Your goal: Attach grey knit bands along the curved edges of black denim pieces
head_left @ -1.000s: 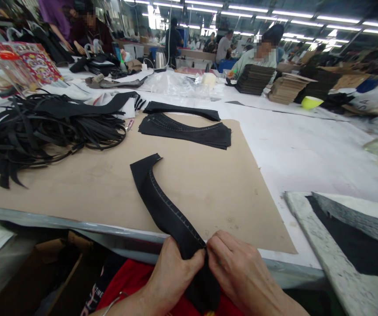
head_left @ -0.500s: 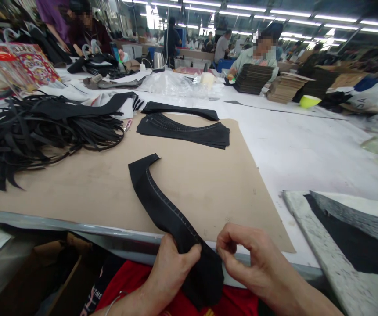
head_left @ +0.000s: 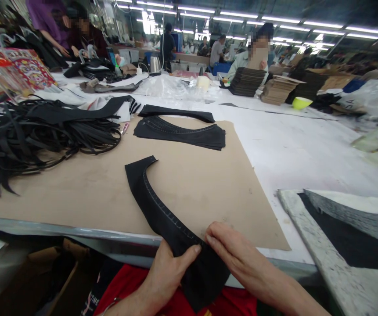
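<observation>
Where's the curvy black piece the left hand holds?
In the head view, the curvy black piece is low in the middle, pinched in the left hand, its far end over the brown sheet, in front of the black pile.

The left hand point(head_left: 171, 267) is gripping, its thumb point(head_left: 191, 253) pointing toward the right hand point(head_left: 230, 248), whose fingers point(head_left: 215, 237) are resting bent together; both forearms point(head_left: 284, 285) are slanting inward.

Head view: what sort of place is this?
Probably a factory workshop handling cut fabric or leather-like material. Signs: a curved black piece with a marked edge, a big heap of black strips, and several people beneath rows of tube lights.
</observation>
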`<state>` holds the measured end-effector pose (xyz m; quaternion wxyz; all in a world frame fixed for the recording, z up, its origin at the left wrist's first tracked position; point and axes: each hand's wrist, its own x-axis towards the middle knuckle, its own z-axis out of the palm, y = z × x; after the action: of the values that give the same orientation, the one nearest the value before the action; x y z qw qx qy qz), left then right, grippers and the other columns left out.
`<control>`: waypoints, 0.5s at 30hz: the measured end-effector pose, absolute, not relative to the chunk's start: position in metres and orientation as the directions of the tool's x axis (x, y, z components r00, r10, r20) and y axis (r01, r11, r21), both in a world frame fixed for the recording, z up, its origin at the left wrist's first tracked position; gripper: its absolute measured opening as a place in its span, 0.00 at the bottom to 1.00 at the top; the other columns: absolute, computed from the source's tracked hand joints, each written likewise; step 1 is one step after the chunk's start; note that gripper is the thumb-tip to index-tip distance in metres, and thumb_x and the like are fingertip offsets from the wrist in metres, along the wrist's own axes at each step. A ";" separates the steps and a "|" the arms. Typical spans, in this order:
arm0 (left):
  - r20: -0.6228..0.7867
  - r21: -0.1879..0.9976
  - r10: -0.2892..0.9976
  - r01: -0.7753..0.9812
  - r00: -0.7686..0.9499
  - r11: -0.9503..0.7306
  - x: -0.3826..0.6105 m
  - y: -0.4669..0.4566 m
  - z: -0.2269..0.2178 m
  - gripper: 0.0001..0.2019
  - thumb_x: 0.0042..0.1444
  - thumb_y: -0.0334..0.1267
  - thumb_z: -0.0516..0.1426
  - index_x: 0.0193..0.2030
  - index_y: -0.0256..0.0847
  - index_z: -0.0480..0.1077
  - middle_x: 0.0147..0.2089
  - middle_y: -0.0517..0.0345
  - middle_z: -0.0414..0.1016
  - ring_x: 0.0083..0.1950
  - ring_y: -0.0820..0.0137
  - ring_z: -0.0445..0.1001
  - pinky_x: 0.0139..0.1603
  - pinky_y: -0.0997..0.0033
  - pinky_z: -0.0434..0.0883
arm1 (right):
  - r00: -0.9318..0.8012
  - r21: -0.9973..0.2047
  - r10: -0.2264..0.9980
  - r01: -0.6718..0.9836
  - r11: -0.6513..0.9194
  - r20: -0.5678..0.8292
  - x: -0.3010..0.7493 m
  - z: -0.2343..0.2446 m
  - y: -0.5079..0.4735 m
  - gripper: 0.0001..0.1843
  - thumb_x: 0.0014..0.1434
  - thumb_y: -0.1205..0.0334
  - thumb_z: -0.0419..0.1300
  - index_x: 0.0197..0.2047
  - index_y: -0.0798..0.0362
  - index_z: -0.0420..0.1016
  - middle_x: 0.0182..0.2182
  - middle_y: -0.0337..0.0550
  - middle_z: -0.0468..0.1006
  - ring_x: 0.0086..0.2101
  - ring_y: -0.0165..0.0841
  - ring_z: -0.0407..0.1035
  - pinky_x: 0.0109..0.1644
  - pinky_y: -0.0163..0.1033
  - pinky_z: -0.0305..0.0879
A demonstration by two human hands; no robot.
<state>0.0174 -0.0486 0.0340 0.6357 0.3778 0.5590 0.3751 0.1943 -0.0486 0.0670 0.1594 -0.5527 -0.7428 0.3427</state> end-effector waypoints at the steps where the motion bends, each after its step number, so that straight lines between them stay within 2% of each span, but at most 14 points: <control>1: -0.424 0.900 0.899 -0.057 0.104 0.431 0.017 -0.049 0.034 0.22 0.41 0.44 0.67 0.43 0.36 0.74 0.46 0.48 0.79 0.51 0.55 0.76 0.53 0.59 0.72 | -0.354 -0.689 0.925 0.705 0.167 -0.138 0.195 0.066 -0.048 0.13 0.69 0.60 0.45 0.32 0.49 0.63 0.31 0.36 0.71 0.32 0.28 0.66 0.36 0.33 0.65; 4: -0.413 0.903 0.902 -0.069 0.126 0.424 0.017 -0.050 0.032 0.23 0.41 0.45 0.67 0.44 0.37 0.74 0.47 0.49 0.79 0.51 0.55 0.76 0.54 0.59 0.72 | -0.403 -0.673 0.908 0.704 0.227 -0.114 0.196 0.063 -0.048 0.12 0.69 0.61 0.44 0.35 0.49 0.64 0.33 0.37 0.71 0.33 0.28 0.66 0.39 0.34 0.65; 8: -0.404 0.908 0.905 -0.059 0.135 0.415 0.017 -0.050 0.029 0.25 0.41 0.44 0.67 0.47 0.36 0.73 0.47 0.48 0.79 0.51 0.54 0.75 0.54 0.57 0.72 | -0.489 -0.580 0.868 0.732 0.357 -0.083 0.196 0.065 -0.047 0.11 0.69 0.64 0.43 0.39 0.49 0.64 0.36 0.39 0.71 0.36 0.30 0.65 0.43 0.38 0.64; 11: -0.411 0.907 0.901 -0.031 0.139 0.419 0.017 -0.050 0.026 0.24 0.42 0.43 0.66 0.47 0.36 0.73 0.49 0.48 0.79 0.51 0.54 0.75 0.55 0.56 0.72 | -0.543 -0.473 0.835 0.761 0.444 -0.090 0.194 0.067 -0.048 0.11 0.67 0.71 0.43 0.38 0.50 0.63 0.36 0.40 0.69 0.36 0.32 0.63 0.45 0.41 0.61; 15: -0.434 0.899 0.891 0.011 0.136 0.437 0.016 -0.050 0.024 0.22 0.42 0.43 0.66 0.44 0.35 0.72 0.48 0.47 0.79 0.53 0.54 0.74 0.56 0.57 0.71 | -0.530 -0.372 0.845 0.801 0.468 -0.078 0.191 0.062 -0.050 0.10 0.63 0.74 0.46 0.35 0.51 0.61 0.34 0.39 0.67 0.35 0.34 0.60 0.44 0.42 0.56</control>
<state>0.0164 -0.0501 0.0239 0.6367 0.4030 0.5594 0.3453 0.1910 -0.0500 0.0623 0.0587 -0.4814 -0.8548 0.1848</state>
